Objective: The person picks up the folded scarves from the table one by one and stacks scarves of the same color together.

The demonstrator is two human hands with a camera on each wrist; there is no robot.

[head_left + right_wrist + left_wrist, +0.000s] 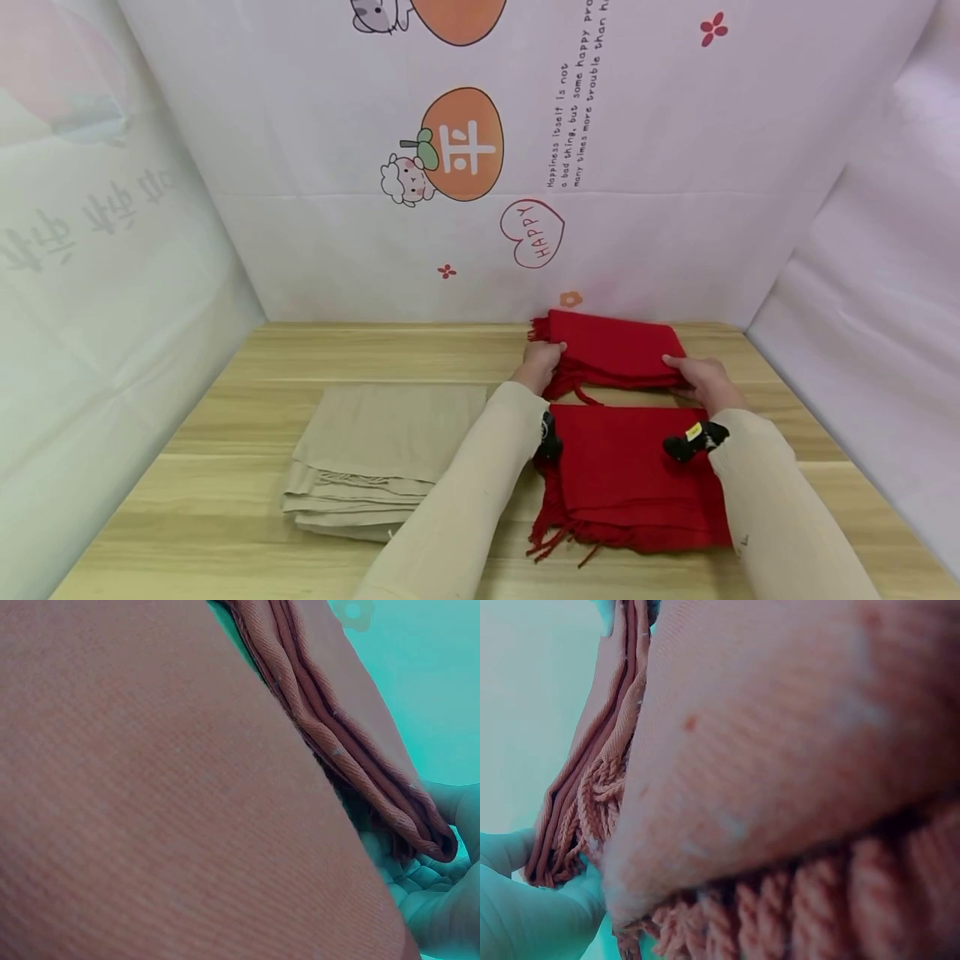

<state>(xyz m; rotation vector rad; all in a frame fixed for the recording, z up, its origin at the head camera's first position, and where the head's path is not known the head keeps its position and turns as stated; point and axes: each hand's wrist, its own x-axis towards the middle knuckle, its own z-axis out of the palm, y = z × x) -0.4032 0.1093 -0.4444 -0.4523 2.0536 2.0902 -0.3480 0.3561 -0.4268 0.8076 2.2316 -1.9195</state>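
A folded red fringed scarf (615,346) lies at the back right of the table, between my two hands. My left hand (542,365) grips its fringed left end, thumb on top and fingers beneath. At the opposite end my right hand (703,379) holds the folded edge the same way, its fingers under the layers in the right wrist view. Just in front, a second folded red scarf (630,467) lies beneath my wrists, its fringe spilling out at the lower left. It fills much of both wrist views, close to the cameras.
Left of the red scarves, a folded beige scarf (390,442) lies on the wooden table (187,500), partly behind my left sleeve. A printed white cloth wall (315,233) closes off the back, with white cloth on both sides.
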